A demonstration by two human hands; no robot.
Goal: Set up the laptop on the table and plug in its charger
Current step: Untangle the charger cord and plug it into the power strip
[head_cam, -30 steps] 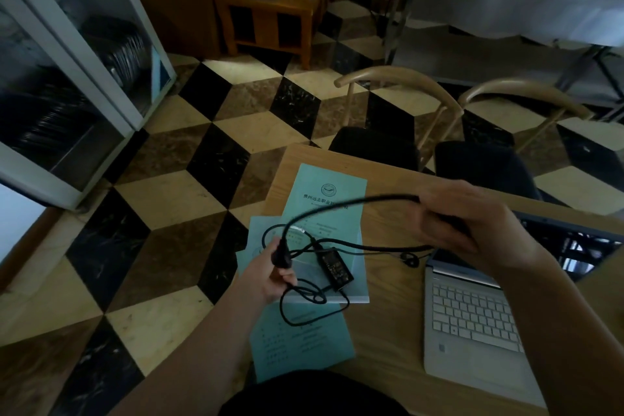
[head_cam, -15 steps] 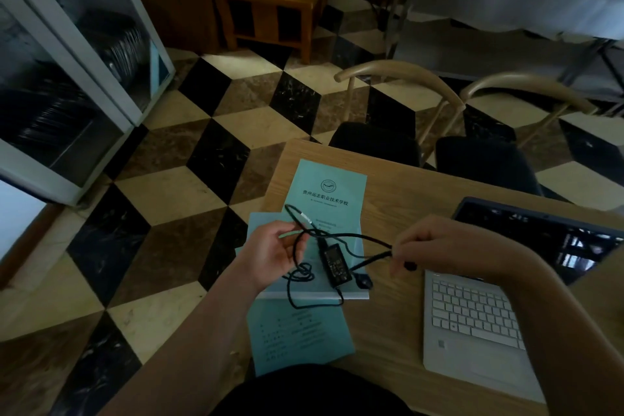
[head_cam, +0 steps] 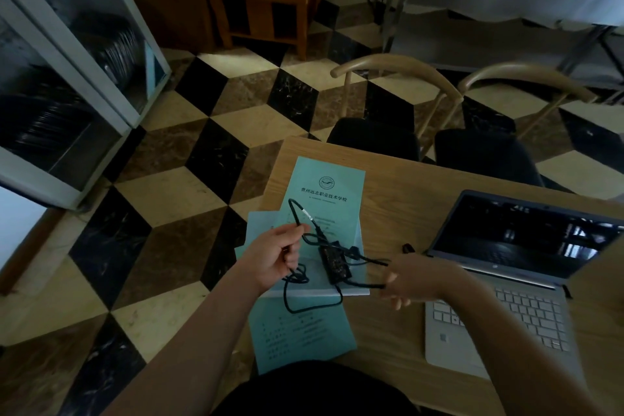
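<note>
An open silver laptop (head_cam: 513, 287) with a dark screen stands on the right of the wooden table (head_cam: 398, 199). The black charger brick (head_cam: 334, 262) lies on teal booklets (head_cam: 324, 192) at the table's left. My left hand (head_cam: 273, 257) grips a loop of the charger cable (head_cam: 297, 297) just left of the brick. My right hand (head_cam: 418, 280) pinches another stretch of the same cable to the brick's right, beside the laptop's left edge. A small black piece (head_cam: 408, 248), perhaps a cable end, lies on the table near the laptop's hinge.
Two wooden chairs (head_cam: 398, 105) with black seats stand at the table's far side. A glass-fronted cabinet (head_cam: 77, 71) is at the left, a wooden side table (head_cam: 266, 7) behind. The floor is checkered tile.
My right hand came down from above the laptop to table height beside the brick, drawing the cable low. My left hand shifted its hold from the plug end to a cable loop.
</note>
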